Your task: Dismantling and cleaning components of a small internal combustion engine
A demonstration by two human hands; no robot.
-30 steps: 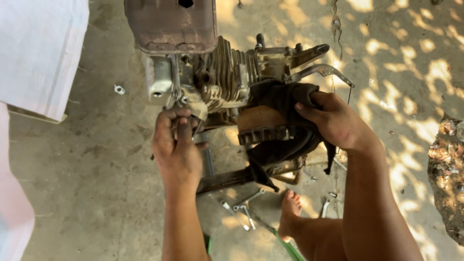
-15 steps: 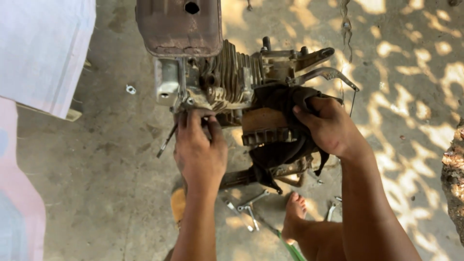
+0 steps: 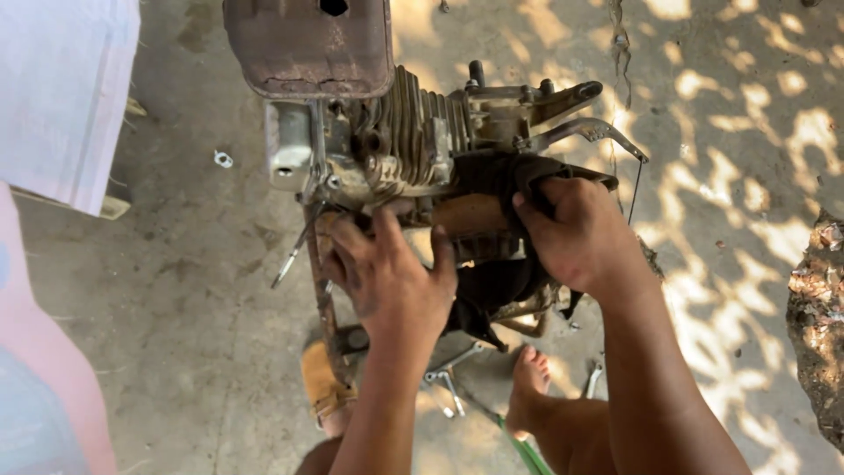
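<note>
Both hands work on a small engine (image 3: 396, 149) standing on the concrete floor (image 3: 176, 290), seen from your head camera. Your left hand (image 3: 391, 281), fingers spread and released, rests against the engine's underside at about 6 o'clock of the cooling fins. Your right hand (image 3: 580, 233), at 3 o'clock of the left, is clenched on a black cover (image 3: 492, 176) against the engine's side. A rusty fuel tank (image 3: 308, 44) sits at 12 o'clock. Wrenches (image 3: 448, 374) lie near your bare foot (image 3: 527, 387). A washer (image 3: 222, 159) lies at 9 o'clock.
</note>
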